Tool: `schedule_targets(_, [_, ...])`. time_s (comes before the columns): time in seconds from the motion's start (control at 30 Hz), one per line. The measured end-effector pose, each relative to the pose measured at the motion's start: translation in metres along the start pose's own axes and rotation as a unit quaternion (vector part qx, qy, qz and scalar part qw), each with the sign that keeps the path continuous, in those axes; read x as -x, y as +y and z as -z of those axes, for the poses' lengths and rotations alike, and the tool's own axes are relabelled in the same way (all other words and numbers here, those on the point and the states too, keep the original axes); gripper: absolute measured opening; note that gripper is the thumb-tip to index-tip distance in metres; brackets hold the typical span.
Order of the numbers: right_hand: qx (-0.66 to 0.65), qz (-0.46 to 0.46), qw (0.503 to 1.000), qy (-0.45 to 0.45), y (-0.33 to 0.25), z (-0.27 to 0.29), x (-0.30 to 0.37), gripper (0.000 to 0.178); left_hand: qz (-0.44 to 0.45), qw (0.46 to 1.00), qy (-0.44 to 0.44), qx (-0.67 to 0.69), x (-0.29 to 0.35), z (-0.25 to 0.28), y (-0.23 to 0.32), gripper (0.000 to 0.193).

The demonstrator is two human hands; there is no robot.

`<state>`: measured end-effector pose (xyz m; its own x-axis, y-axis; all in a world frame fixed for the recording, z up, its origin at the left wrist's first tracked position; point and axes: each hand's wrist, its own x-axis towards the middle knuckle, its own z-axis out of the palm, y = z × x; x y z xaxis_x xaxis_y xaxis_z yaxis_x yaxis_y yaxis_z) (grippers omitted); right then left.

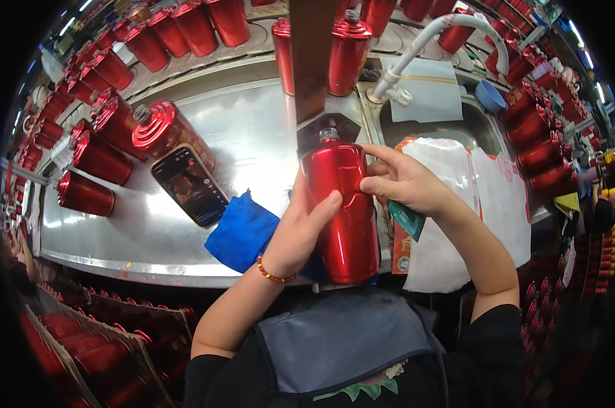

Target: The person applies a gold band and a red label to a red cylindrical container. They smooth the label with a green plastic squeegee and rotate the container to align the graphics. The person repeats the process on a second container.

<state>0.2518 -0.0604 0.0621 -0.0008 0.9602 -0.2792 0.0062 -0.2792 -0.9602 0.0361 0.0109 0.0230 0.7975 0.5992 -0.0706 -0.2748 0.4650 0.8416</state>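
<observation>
A shiny red bottle (341,234) with a bare threaded neck leans in front of me at the counter's near edge. My left hand (299,228) is wrapped round its left side, thumb across the front. On the bottle's upper right side rest the thumb and fingers of my right hand (406,178). A flat green piece (406,220) with a pointed corner sticks out from under that palm, held by the curled fingers. Faint outlines, perhaps of a clear film, show on the bottle's front. A blue cloth (243,231) lies by my left wrist.
A phone (190,185) leans against a red bottle (175,132) on the steel counter (137,234). To the right, white sheets (443,238) lie before a sink (494,136) with a curved faucet (450,24) and blue bowl (489,96). A brown post (309,61) stands ahead, among many red bottles.
</observation>
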Motion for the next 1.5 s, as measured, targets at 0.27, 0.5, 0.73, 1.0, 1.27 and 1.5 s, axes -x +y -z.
schedule_targets(0.27, [0.015,0.061,0.997,0.054,0.008,-0.011,0.006,0.076,0.013,0.999,0.021,0.038,0.003,0.001,-0.004,0.055])
schedule_targets(0.5, [0.052,0.112,0.985,0.122,0.020,-0.025,0.010,0.080,-0.023,0.998,0.052,0.006,0.003,-0.002,-0.009,0.050])
schedule_targets(0.73, [0.149,0.104,0.971,0.153,0.013,-0.024,0.005,0.081,-0.031,0.998,0.035,-0.038,-0.009,0.008,-0.004,0.049])
schedule_targets(1.0, [0.255,0.041,0.957,0.134,0.029,0.029,0.034,0.055,-0.186,0.888,0.098,-0.408,0.018,0.004,-0.011,0.071])
schedule_targets(1.27, [0.515,0.016,0.826,0.227,0.052,0.137,0.072,0.024,-0.270,0.742,-0.054,-0.611,0.053,0.007,-0.013,0.112])
schedule_targets(1.5, [0.539,-0.003,0.835,0.111,0.032,0.137,0.022,0.027,-0.255,0.686,-0.050,-0.680,0.061,0.003,-0.023,0.103])
